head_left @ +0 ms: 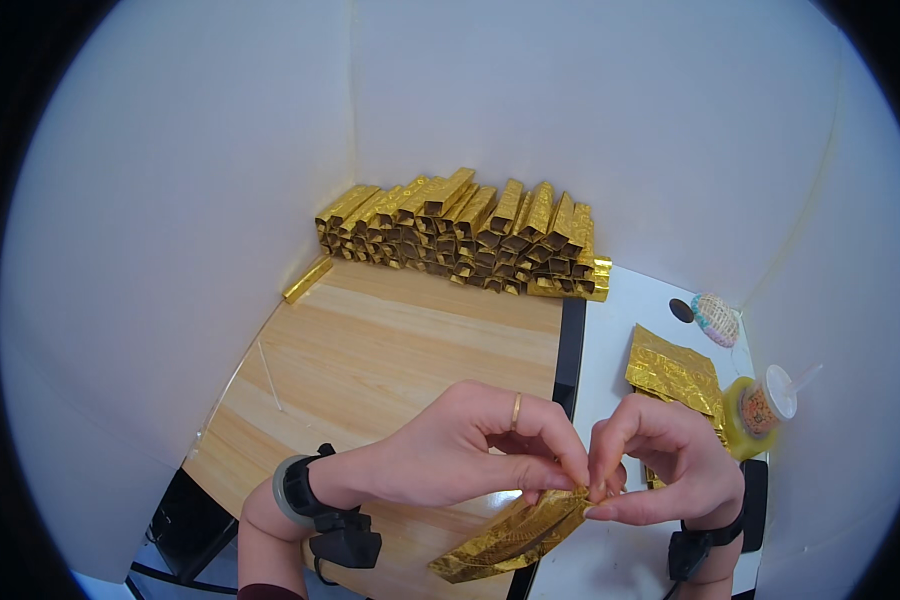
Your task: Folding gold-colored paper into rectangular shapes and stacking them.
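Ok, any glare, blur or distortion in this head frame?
Head view: fisheye bends the pale wooden tabletop edge, corners vignette black; even soft light, glints on the stacked gold foil tubes; left hand and right hand pinching the folded gold foil sheet look sharp.

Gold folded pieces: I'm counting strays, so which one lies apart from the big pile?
The single gold bar lying alone at the wooden table's far left edge by the white wall; the others sit stacked in the pile.
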Demonstrator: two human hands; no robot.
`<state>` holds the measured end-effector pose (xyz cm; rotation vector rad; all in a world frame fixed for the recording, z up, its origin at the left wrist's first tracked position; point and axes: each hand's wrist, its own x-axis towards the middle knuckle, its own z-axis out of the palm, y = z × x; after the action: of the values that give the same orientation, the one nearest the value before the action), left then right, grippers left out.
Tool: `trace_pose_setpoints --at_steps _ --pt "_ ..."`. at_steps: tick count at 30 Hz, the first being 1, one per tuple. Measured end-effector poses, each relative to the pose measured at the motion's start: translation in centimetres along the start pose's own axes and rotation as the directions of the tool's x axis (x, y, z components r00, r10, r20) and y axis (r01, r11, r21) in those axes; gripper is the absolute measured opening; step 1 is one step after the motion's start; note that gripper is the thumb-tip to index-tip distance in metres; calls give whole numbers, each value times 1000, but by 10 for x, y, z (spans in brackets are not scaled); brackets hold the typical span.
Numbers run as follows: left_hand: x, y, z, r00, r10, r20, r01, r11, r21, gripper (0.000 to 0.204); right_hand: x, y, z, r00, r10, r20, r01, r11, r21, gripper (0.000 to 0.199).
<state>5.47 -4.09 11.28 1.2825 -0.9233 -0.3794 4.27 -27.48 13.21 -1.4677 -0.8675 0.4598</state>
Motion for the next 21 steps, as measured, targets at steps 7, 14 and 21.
trace_pose_setpoints --at_steps 7,14,21 --pt "1 2 0 999 -27 28 26 999 37 10 0 -3 1 1000 15 0 -15 999 -29 26" --pt "2 13 3 986 -142 -86 152 980 126 12 1 -2 1 993 18 -120 -12 999 52 25" --pt "1 16 4 979 -134 -154 154 981 121 10 0 -6 1 985 12 -172 -14 1000 -10 26"
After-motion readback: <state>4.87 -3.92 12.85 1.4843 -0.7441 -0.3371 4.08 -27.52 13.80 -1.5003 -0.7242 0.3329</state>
